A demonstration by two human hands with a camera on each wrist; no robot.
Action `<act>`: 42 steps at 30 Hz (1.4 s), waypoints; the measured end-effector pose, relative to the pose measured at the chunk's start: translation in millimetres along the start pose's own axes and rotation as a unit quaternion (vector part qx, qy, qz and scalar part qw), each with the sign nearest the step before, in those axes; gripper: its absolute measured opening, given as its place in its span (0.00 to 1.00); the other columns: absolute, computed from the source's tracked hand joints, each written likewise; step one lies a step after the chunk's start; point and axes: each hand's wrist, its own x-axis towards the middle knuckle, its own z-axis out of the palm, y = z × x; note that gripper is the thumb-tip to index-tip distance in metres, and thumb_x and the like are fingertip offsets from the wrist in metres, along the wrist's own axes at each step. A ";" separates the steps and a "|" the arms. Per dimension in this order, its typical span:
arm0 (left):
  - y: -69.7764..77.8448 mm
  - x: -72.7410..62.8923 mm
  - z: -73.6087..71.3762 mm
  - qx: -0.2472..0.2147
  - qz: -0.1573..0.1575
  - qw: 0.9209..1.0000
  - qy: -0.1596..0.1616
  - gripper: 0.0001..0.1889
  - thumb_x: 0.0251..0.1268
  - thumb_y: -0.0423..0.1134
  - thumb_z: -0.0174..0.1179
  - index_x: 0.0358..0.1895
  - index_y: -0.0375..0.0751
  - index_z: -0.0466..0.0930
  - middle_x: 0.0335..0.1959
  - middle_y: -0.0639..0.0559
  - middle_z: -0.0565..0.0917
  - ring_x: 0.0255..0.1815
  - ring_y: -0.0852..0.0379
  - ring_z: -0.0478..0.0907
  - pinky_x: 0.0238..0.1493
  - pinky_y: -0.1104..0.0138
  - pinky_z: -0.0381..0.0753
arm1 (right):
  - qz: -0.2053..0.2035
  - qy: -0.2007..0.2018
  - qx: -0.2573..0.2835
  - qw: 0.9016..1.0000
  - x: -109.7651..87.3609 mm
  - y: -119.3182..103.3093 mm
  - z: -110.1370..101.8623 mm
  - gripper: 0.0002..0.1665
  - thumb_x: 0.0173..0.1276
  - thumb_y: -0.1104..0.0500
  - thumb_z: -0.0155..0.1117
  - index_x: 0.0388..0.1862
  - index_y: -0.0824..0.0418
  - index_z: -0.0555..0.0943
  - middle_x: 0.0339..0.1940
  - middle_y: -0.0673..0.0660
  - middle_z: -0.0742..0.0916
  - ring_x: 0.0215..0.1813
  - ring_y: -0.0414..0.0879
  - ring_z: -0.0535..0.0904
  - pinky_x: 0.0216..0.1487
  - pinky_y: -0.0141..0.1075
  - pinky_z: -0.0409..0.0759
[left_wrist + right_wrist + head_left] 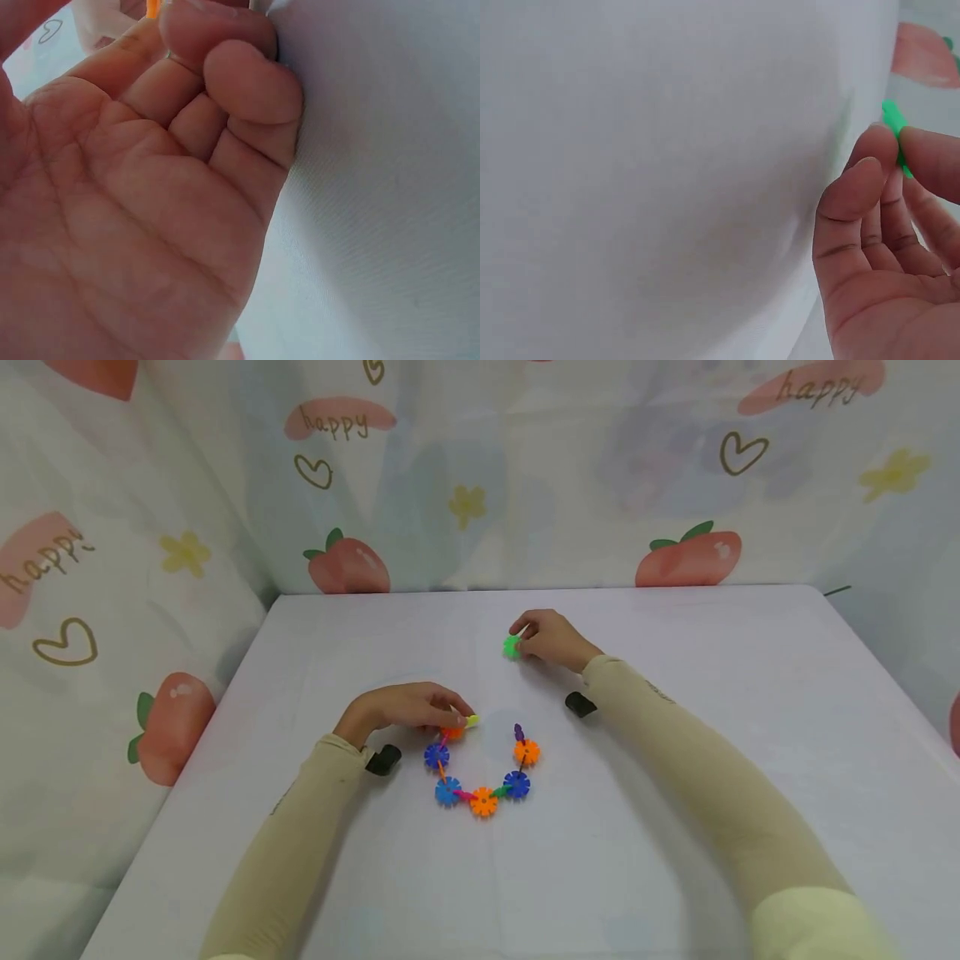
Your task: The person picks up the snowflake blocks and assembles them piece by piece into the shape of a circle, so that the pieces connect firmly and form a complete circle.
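Note:
On the white table lies a curved chain of notched plastic discs, open at the far side, with blue discs (516,784) and a front orange disc (483,802) joined by edge-on pieces. At its upper left end my left hand (405,704) pinches an orange disc (453,733), partly hidden under the fingers, with a yellow piece (472,721) sticking out beside the fingertips. Farther back, my right hand (555,639) pinches a bright green disc (512,647) between thumb and fingers. In the right wrist view this green disc (897,139) appears edge-on, above the cloth.
A purple piece (519,733) stands edge-on at the chain's upper right end, joined to another orange disc (527,752). Black wrist cameras (384,760) hang by both wrists. Printed curtains (510,510) rise behind the table's far edge and along the left.

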 end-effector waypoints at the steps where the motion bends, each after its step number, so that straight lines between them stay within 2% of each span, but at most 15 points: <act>1: -0.1 -0.2 -0.1 0.000 -0.001 1.000 0.001 0.22 0.79 0.50 0.61 0.67 0.43 0.83 0.30 0.52 0.73 0.33 0.56 0.69 0.40 0.63 0.66 | -0.002 -0.005 0.016 1.000 -3.9 -0.4 -0.6 0.14 0.74 0.66 0.65 0.57 0.68 0.83 0.40 0.59 0.85 0.39 0.51 0.80 0.40 0.34 0.77; 6: -0.1 -1.0 -1.2 0.002 -0.002 1.000 0.000 0.23 0.78 0.52 0.61 0.67 0.42 0.83 0.33 0.52 0.75 0.35 0.55 0.71 0.42 0.63 0.68 | -0.018 -0.037 0.068 0.997 -23.8 -7.4 -1.3 0.12 0.76 0.67 0.65 0.55 0.71 0.83 0.38 0.62 0.86 0.38 0.54 0.81 0.38 0.36 0.79; 10: -0.4 -1.5 -2.5 0.000 -0.009 1.000 -0.001 0.23 0.77 0.52 0.61 0.64 0.41 0.84 0.35 0.51 0.76 0.37 0.55 0.72 0.43 0.63 0.69 | -0.022 -0.055 0.068 0.996 -33.4 -12.8 2.4 0.11 0.77 0.66 0.65 0.54 0.70 0.84 0.40 0.62 0.87 0.38 0.54 0.81 0.38 0.37 0.79; 16: -0.5 -2.2 -3.7 -0.008 -0.007 1.000 -0.005 0.20 0.79 0.52 0.60 0.57 0.40 0.86 0.32 0.52 0.75 0.35 0.55 0.71 0.42 0.64 0.68 | -0.034 -0.076 0.060 0.995 -45.1 -18.5 10.1 0.10 0.77 0.65 0.66 0.52 0.70 0.84 0.40 0.61 0.88 0.38 0.53 0.81 0.38 0.36 0.78; 26: 1.4 -1.5 -3.3 0.004 0.001 1.000 -0.003 0.18 0.82 0.50 0.56 0.55 0.39 0.87 0.28 0.53 0.73 0.33 0.55 0.70 0.41 0.63 0.68 | -0.029 -0.098 0.060 0.993 -55.6 -18.5 21.5 0.09 0.76 0.65 0.66 0.51 0.68 0.85 0.38 0.57 0.88 0.37 0.52 0.82 0.40 0.38 0.79; 32: 0.8 -1.8 -3.5 0.006 -0.003 1.000 -0.006 0.19 0.83 0.50 0.56 0.57 0.39 0.86 0.29 0.53 0.72 0.34 0.55 0.70 0.42 0.63 0.67 | -0.034 -0.111 0.067 0.991 -58.5 -18.3 26.3 0.08 0.75 0.64 0.67 0.49 0.67 0.85 0.36 0.57 0.88 0.37 0.52 0.82 0.39 0.37 0.79; 42: -0.3 -1.1 -3.7 0.005 0.009 1.000 -0.015 0.18 0.82 0.48 0.56 0.58 0.38 0.86 0.31 0.53 0.74 0.36 0.55 0.70 0.42 0.63 0.68 | -0.037 -0.129 0.079 0.988 -63.0 -17.4 31.7 0.08 0.74 0.64 0.68 0.48 0.66 0.86 0.36 0.58 0.88 0.37 0.51 0.81 0.38 0.37 0.78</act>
